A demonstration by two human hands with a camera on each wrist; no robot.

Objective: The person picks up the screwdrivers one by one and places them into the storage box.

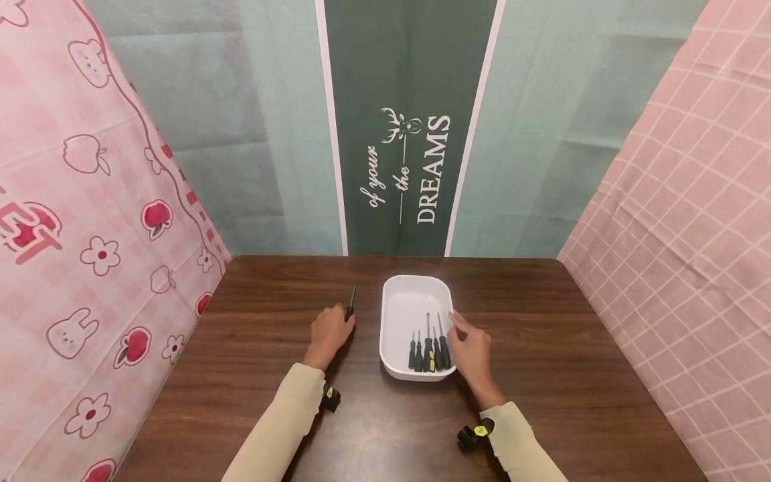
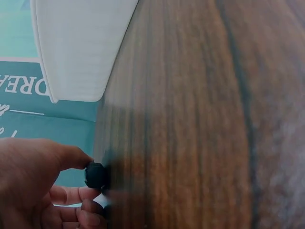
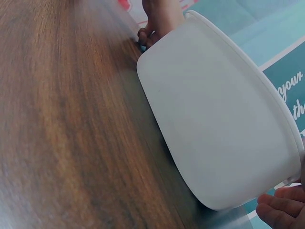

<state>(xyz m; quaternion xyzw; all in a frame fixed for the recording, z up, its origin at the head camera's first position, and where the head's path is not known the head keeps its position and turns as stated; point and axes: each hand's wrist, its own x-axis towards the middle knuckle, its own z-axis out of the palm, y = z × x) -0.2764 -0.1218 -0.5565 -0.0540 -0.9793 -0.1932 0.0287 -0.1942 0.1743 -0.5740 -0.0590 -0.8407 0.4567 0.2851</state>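
On the left side of the table, my left hand (image 1: 330,330) pinches a screwdriver (image 1: 350,311) by its black handle, its thin shaft pointing away from me. In the left wrist view, thumb and fingers close around the handle's end (image 2: 95,175), low over the wood. A white plastic tray (image 1: 390,314) stands to the right of that hand. My right hand (image 1: 472,348) holds the tray's right rim. Several screwdrivers (image 1: 428,351) with black handles lie side by side in the tray's near right part, shafts pointing away; one handle has yellow on it.
The tray stands on a dark brown wooden table (image 1: 271,294). A green curtain with lettering (image 1: 403,167) hangs behind the far edge. Pink patterned cloths hang at the left (image 1: 90,268) and right (image 1: 674,221).
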